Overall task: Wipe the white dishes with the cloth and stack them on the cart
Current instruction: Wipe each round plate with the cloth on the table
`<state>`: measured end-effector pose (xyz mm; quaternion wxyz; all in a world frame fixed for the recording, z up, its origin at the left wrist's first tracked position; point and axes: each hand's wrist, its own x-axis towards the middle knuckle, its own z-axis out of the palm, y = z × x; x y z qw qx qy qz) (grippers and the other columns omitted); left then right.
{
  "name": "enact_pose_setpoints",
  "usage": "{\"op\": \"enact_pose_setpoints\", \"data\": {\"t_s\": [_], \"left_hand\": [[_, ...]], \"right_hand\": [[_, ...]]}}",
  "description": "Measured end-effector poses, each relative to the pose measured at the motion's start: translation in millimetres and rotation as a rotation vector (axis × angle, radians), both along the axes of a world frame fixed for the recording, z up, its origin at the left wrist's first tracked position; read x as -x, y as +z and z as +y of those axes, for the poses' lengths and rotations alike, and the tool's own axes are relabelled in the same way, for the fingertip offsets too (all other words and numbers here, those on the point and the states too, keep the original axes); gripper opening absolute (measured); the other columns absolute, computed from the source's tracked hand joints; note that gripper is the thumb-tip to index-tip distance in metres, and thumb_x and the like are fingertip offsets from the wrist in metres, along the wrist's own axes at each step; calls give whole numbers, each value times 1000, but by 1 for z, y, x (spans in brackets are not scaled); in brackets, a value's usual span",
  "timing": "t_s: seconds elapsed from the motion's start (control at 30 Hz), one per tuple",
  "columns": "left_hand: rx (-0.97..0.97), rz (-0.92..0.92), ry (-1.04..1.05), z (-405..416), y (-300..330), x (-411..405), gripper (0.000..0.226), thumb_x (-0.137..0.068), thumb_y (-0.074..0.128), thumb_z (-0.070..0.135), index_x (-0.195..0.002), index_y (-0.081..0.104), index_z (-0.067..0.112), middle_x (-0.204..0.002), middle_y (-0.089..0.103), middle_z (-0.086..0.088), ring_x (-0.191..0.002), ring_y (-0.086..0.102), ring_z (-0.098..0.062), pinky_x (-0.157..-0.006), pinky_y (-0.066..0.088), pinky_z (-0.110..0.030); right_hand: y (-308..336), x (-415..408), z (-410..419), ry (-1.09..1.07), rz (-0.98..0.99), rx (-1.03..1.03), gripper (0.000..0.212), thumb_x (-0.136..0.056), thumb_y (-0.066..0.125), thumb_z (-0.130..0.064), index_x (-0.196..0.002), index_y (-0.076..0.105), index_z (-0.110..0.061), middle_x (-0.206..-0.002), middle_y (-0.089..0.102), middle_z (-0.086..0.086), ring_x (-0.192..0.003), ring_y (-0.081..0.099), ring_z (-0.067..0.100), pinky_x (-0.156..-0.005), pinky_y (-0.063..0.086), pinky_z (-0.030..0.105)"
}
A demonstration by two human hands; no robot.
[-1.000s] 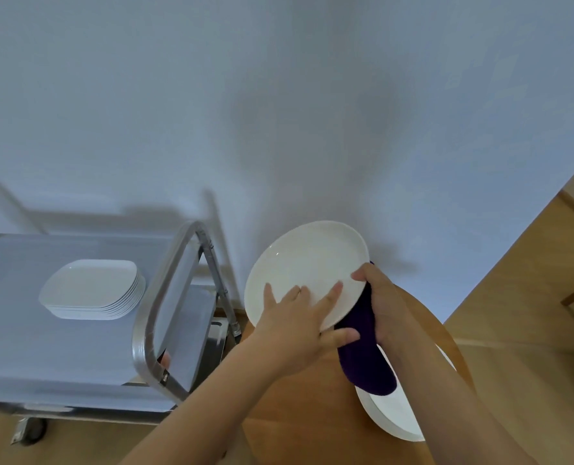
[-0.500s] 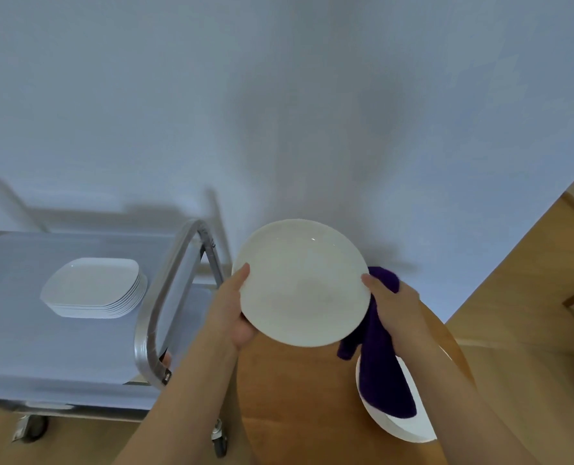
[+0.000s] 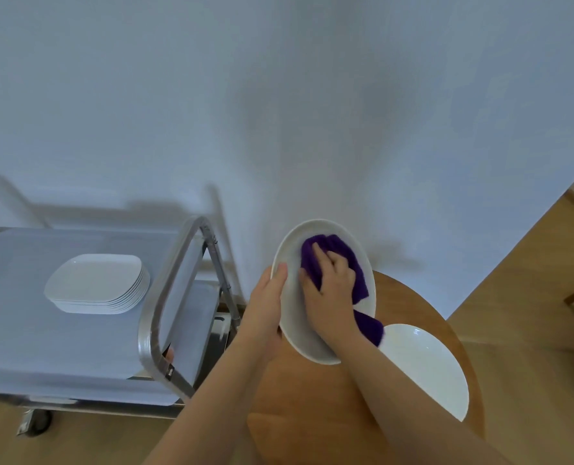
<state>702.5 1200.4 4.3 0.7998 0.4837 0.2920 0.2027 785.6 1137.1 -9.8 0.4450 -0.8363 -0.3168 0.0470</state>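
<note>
I see the left hand [image 3: 268, 303] reaching up from below, gripping the left rim of a round white plate [image 3: 292, 327], thumb lying over the rim onto the inner face, other fingers hidden behind. The plate is held tilted, its inner face turned toward the camera, above the far edge of the round wooden table [image 3: 312, 397].

The right hand [image 3: 329, 292] lies across the plate's inner face, fingers curled over a bunched purple cloth [image 3: 349, 263] and pressing it against the plate. One tail of the cloth hangs past the plate's lower right rim.

Count: one plate in hand; one more round white plate, or a stack of them [image 3: 426, 364], on the table just right of the held plate. I cannot tell how many are there. On the cart [image 3: 17, 330], left of the table, sits one stack of squarish white dishes [image 3: 94, 283]; several rims show, exact number unclear. One cloth. The cart's metal handle [image 3: 164, 297] stands between that stack and the held plate.
</note>
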Motion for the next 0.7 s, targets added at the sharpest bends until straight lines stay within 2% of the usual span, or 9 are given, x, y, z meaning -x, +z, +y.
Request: {"op": "enact_pose_setpoints", "data": {"t_s": [0.07, 0.13, 0.27, 0.37, 0.43, 0.53, 0.6, 0.7], "left_hand": [[34, -5, 29, 1, -4, 2, 43, -93, 48, 46, -124, 61, 18, -115, 70, -9, -107, 66, -23, -90, 52, -39], [136, -9, 83, 7, -10, 5, 45, -95, 45, 46, -118, 63, 12, -111, 71, -13, -103, 68, -24, -83, 55, -36], [379, -35, 69, 18, -26, 16, 55, -95, 39, 53, -108, 66, 7, -99, 73, -17, -85, 73, -28, -63, 59, -36], [467, -38, 32, 15, -44, 18, 58, -95, 37, 54, -97, 74, 9, -94, 74, -17, -79, 73, -30, -58, 58, -36], [498, -32, 17, 12, -57, 19, 57, -96, 35, 53, -98, 72, 10, -91, 75, -16, -77, 73, -29, -56, 58, -35], [525, 22, -6, 13, -74, 23, 56, -90, 39, 54, -109, 70, 11, -100, 74, -16, -85, 73, -29, -62, 59, -37], [568, 62, -74, 16, -85, 28, 61, -89, 37, 57, -115, 70, 13, -113, 70, -17, -99, 69, -33, -72, 58, -42], [597, 141, -103, 21, -109, 37, 62, -86, 41, 58, -134, 53, 19, -128, 61, -17, -115, 60, -38, -89, 53, -53]], "right_hand": [[-4, 16, -3, 148, -10, -58, 46, -93, 50, -21, -137, 42, -28, -133, 38, -11, -117, 29, 5, -108, 25, 28], [-11, 27, -13, 294, 38, -70, 48, -87, 53, -10, -132, 50, -27, -127, 37, -19, -118, 27, 0, -110, 23, 26], [-34, 25, -39, 508, 73, 47, 46, -79, 56, -10, -121, 59, -29, -117, 37, -32, -117, 26, -10, -103, 17, 12], [-50, 19, -50, 534, 25, 118, 38, -75, 57, -13, -112, 65, -22, -117, 47, -20, -114, 32, -1, -98, 19, 10], [-64, 19, -56, 518, -12, 167, 34, -72, 58, -12, -104, 68, -19, -116, 55, -10, -111, 37, 5, -96, 22, 12], [-82, 20, -63, 480, -106, 212, 31, -66, 63, -6, -94, 70, -14, -109, 62, 0, -106, 51, 21, -93, 35, 26], [-91, 15, -66, 423, -198, 243, 31, -60, 70, 1, -88, 71, -11, -102, 67, 6, -95, 60, 29, -82, 47, 36], [-99, 1, -69, 336, -214, 284, 33, -60, 74, 9, -88, 72, -8, -99, 69, 8, -90, 62, 33, -75, 52, 44]]}}
